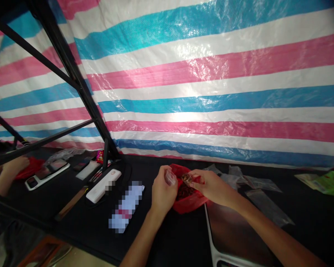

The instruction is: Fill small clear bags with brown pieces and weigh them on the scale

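Observation:
My left hand (163, 191) is closed round a small clear plastic bag (170, 177), held just above the black table (167, 237). My right hand (210, 185) pinches a small brown item (187, 178) between thumb and fingers, right beside the clear bag. Both hands hover over a red plastic bag (189, 202) that lies open on the table with dark brown pieces (183, 192) inside it.
A metal tray (233, 237) lies under my right forearm. Empty clear bags (256, 183) and a green packet (328, 182) lie to the right. A white power bank (104, 185), a blurred flat item (126, 205) and a scale (46, 172) lie left. Another person's hand (15, 165) rests far left. Striped tarp behind.

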The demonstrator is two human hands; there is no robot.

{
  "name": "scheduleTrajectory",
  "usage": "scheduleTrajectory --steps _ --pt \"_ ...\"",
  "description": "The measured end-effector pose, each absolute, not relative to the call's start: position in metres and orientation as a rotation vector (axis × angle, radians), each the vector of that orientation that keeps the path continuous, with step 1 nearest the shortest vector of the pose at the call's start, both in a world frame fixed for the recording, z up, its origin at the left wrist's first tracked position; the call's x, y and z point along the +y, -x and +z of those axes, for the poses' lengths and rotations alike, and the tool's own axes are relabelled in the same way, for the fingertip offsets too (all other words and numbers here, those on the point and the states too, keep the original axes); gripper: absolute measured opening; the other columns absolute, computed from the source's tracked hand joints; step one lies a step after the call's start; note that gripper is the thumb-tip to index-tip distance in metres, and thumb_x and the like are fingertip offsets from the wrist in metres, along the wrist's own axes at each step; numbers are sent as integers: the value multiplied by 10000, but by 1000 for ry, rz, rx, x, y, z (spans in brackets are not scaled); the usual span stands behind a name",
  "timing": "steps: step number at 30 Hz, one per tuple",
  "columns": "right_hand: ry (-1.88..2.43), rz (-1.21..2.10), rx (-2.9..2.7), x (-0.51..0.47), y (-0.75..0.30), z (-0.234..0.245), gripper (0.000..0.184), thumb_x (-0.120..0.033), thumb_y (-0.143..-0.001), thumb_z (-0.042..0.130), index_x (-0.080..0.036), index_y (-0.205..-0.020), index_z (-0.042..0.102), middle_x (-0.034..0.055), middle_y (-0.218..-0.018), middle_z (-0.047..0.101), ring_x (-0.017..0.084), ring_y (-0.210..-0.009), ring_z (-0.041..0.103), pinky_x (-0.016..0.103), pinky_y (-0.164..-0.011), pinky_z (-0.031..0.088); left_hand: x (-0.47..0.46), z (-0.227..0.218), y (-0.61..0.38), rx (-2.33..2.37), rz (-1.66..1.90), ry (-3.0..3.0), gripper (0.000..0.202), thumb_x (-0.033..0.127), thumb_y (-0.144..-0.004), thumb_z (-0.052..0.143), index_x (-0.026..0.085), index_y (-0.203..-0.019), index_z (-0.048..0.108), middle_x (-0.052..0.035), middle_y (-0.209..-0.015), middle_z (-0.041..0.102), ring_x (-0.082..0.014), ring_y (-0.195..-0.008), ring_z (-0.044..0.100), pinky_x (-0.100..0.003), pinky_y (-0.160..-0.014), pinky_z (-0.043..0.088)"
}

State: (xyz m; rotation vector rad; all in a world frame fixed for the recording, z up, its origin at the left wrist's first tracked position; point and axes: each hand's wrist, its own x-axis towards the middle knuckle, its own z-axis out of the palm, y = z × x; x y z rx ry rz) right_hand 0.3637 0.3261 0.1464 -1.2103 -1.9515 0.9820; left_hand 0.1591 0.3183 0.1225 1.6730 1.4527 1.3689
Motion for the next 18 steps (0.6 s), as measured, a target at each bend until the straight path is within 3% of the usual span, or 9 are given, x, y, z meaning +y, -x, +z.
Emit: scheduleTrajectory --steps 3,9,14,18 --pt "1222 974 -1911 327 -367 153 193 -315 -927 636 -227 -1053 752 41 -1058 808 249 -980 742 336 -886 534 338 122 -164 1473 1216 -1846 194 168 -847 640 259 -1014 601 15 -893 712 -180 -794 671 -260 -715 449" --pt "1265 933 -1933 320 -364 166 206 -343 -958 599 -223 -1051 739 59 -1044 799 255 -952 736 338 -843 535 347 89 -164 1392 1138 -1943 165 179 -868 614 255 -1004 559 25 -859 672 -167 -755 634 -253 -680 421" --pt "1312 783 -2053 317 -357 164 182 -318 -955 601 -233 -1012 751 71 -1067 782 267 -1022 707 374 -948 510 339 86 -166 1341 1086 -2006 189 192 -854 627 253 -1012 543 12 -884 672 -177 -770 625 -274 -693 418" --pt "1387 636 -2168 316 -357 157 169 -289 -932 634 -239 -1051 743 67 -1064 750 253 -982 695 362 -928 509 334 92 -168 1324 1045 -2100 254 184 -795 666 244 -1006 537 -4 -889 675 -198 -776 621 -302 -701 413"
